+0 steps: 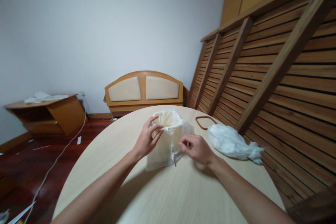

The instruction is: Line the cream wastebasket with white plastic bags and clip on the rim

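Observation:
A white plastic bag (172, 136) stands upright on the round table, its mouth gaping upward and its rim crumpled. It looks draped over a pale, squarish bin-like shape, though I cannot tell for sure. My left hand (148, 138) has thumb and fingers closed on the bag's near-left rim. Lower down on the right side, my right hand (196, 148) pinches the bag's loose plastic with curled fingers. Beyond my right hand lies a brown rounded-square ring frame (206, 123), flat on the table. A filled white bag with a gathered, knotted end (229, 141) rests to the right.
The pale round table (105, 168) carries all of this. Slatted wooden panels (283, 87) lean close on the right. Behind stand a padded headboard (144, 89) and, at left, a wooden cabinet (60, 115). A white cable (60, 157) runs over the dark red floor.

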Available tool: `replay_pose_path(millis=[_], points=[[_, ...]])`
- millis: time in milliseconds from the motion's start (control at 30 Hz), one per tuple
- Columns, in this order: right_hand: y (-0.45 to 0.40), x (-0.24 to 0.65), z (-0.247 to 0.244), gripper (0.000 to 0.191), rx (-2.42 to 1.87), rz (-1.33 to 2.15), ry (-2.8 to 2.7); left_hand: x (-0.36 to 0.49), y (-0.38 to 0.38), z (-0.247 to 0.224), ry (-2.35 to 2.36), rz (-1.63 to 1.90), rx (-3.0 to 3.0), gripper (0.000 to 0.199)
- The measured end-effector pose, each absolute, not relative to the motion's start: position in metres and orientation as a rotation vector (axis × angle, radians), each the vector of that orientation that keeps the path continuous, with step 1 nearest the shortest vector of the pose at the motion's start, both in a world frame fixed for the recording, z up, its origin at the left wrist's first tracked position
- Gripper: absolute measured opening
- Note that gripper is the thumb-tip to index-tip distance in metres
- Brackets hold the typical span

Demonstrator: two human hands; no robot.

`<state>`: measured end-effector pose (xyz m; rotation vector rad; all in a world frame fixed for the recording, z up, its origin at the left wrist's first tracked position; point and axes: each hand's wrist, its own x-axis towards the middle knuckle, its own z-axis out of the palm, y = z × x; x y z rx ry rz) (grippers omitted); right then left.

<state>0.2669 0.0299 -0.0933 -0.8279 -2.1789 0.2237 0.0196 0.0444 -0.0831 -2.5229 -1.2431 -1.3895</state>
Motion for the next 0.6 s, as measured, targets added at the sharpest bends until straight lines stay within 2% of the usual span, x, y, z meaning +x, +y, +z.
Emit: replay_pose_path(millis=[67,100,200,267,433,600], points=[[0.037,0.273,-0.092,0.011,-0.871,0.029,-1.947,0.014,0.045,-0.083,-1.223,-1.365,-2.549,0.016],[0.041,0.275,-0.093,0.016,-0.878,-0.033,-1.873,0.011,0.044,-0.082,-1.214,-1.351,-2.554,0.017],[0.049,0.278,-0.099,0.063,-0.869,-0.025,-1.886,0.01,0.037,-0.076,-1.182,-1.328,-2.535,0.024],[0.05,0.277,-0.105,0.072,-0.866,0.065,-1.957,0.015,0.031,-0.068,-1.117,-1.322,-2.517,0.033],[0.043,0.269,-0.115,0.062,-0.848,0.064,-1.954,0.042,0.021,-0.055,-0.981,-1.174,-2.577,0.042],[0.032,0.268,-0.109,0.04,-0.629,-0.04,-2.105,0.046,0.024,-0.059,-1.071,-1.203,-2.595,0.025]])
